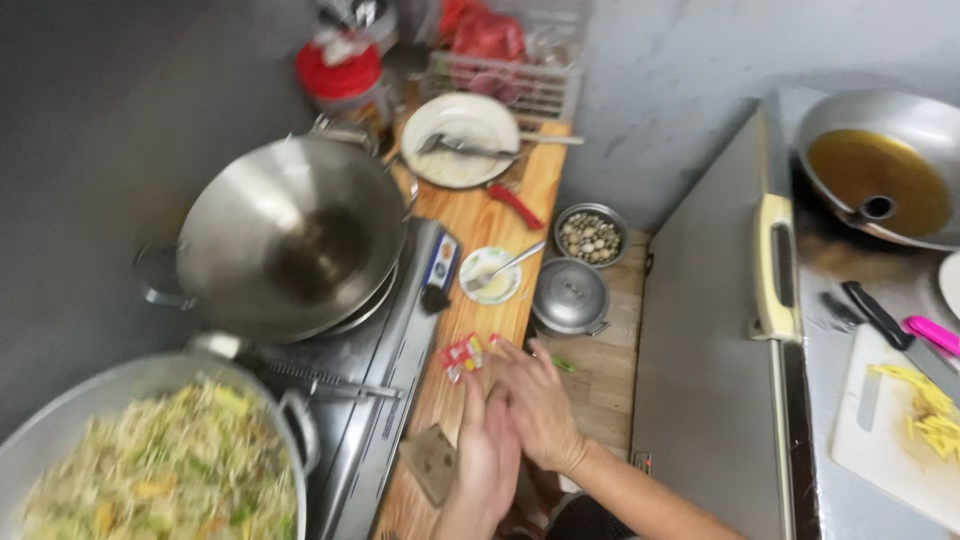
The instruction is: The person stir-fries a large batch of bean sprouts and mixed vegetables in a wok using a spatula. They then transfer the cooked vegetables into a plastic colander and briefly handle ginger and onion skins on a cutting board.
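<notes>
Holding a small red and yellow sachet [463, 355] at its fingertips, the right hand [540, 405] has its fingers drawn together on the packet's near edge; the grip is blurred, so how tightly it pinches cannot be told.

- Left hand [488, 455]: pressed against the right hand just behind the sachet, fingers extended and close together; whether it also has hold of the packet cannot be told.
- Sachet: above the wooden counter [470, 225], just beyond the fingertips.
- Small dish with a spoon [490, 275]: further out from the fingers, well apart.
- Lidded metal pot [570, 296]: beyond the right fingers, near.
- Bowl of shells [591, 236]: past the pot.
- Empty wok [290, 235] on a portable stove [380, 350]: beyond the fingers, on the left hand's side.
- Large pan of chopped vegetables [160, 465]: on the left hand's side, well apart.
- White plate with utensils [460, 140]: far beyond the fingertips.
- Cutting board with yellow strips [905, 430] and knives: far off on the right hand's side.
</notes>
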